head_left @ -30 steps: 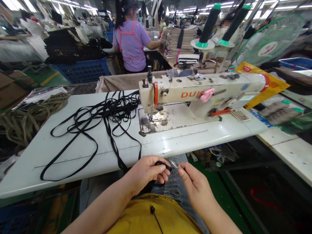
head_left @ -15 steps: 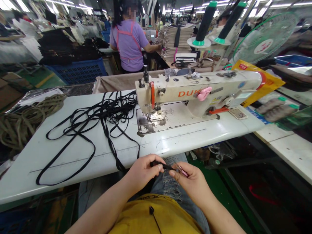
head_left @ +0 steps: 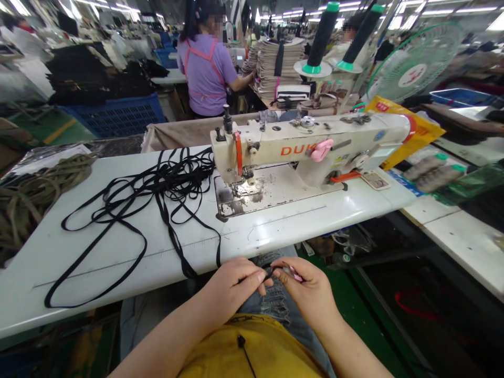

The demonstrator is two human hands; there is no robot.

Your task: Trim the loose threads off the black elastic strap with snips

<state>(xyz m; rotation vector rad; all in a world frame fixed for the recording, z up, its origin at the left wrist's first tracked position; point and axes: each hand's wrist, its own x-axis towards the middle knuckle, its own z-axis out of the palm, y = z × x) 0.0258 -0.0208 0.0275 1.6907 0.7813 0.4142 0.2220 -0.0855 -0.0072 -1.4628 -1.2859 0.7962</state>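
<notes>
Above my lap, in front of the table edge, my left hand [head_left: 238, 286] is closed, thumb and fingers pinching a narrow black strap [head_left: 269, 273]. My right hand [head_left: 309, 286] pinches the same strap a short way along, close to the left fingertips. Tucked in the right hand is a small tool with a pink part [head_left: 295, 275]; its kind is mostly hidden by the fingers. More black strap [head_left: 169, 178] lies in a loose tangle on the white table [head_left: 189, 231], with lengths hanging over the front edge near my left hand.
A sewing machine [head_left: 303, 152] stands on the table beyond my hands. Olive straps [head_left: 35, 194] are heaped at the left. Black thread cones [head_left: 323, 39] and a green fan [head_left: 413, 65] stand behind. A co-worker [head_left: 208, 68] in purple faces a stack of fabric pieces [head_left: 271, 68].
My two hands have come closer together, and the strap between them now bends and shows less. My left fingers have turned over more of it. The view has shifted slightly right.
</notes>
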